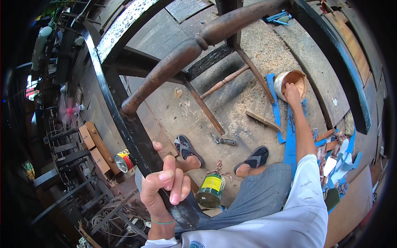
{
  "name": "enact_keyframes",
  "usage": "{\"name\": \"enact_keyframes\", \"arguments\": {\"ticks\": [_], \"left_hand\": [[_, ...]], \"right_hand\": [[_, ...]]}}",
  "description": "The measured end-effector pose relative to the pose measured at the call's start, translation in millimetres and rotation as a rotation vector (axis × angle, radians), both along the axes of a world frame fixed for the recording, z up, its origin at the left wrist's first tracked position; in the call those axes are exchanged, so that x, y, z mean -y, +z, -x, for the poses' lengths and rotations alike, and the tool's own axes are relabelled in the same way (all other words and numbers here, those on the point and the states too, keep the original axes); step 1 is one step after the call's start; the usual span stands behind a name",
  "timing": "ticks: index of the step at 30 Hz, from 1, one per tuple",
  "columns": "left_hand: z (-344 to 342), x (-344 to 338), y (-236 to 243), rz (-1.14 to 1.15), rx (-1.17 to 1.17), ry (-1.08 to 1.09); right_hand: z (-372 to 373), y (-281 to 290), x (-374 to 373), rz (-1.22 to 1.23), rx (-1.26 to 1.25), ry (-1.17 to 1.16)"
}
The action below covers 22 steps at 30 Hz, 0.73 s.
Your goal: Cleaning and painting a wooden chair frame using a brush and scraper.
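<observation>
A dark-painted wooden chair frame [108,84] is tilted up before me, filling much of the view. Its brown turned rail [182,56] crosses the upper middle. My left hand [163,184] is wrapped round the frame's black leg [140,144] near the bottom. At the right, my right hand [292,93] reaches into a pale, stained bucket [279,84] lined with orange-brown matter. The fingers there are curled, their tips partly hidden, and whatever they hold cannot be made out.
On the dusty floor lie a wooden-handled brush [263,120], a dark hand tool [223,140] and blue strips [290,136]. A green can with a yellow label [211,184] stands between my feet. Scraps [341,159] pile at the right; a small round tin [123,161] is left.
</observation>
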State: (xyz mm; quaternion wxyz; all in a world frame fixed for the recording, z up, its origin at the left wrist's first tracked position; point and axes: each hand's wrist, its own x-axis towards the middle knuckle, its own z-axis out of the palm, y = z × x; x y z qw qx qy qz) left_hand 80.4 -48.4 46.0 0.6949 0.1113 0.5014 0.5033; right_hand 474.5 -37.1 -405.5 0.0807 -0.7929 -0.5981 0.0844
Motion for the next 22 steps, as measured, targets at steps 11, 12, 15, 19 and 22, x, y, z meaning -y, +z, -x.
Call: {"name": "enact_keyframes", "arguments": {"ticks": [11, 12, 15, 19, 22], "left_hand": [[-9.1, 1.1, -4.4, 0.048, -0.198, -0.065], [-7.1, 2.4, -4.6, 0.062, -0.239, -0.065], [1.1, 6.3, -6.3, 0.107, -0.318, -0.097], [14.4, 10.9, -5.8, 0.146, -0.374, -0.131], [20.4, 8.2, -15.6, 0.137, -0.359, -0.207]], "right_hand": [[-24.0, -7.1, 10.3, -0.053, -1.382, -0.816], [-18.8, -9.5, 9.5, -0.044, -1.403, -0.815], [-17.5, 19.1, 8.7, -0.155, -1.625, -1.007], [-26.4, 147.0, 10.9, 0.164, -1.338, -0.570], [-36.8, 218.3, 13.4, 0.030, -1.597, -0.777]]}}
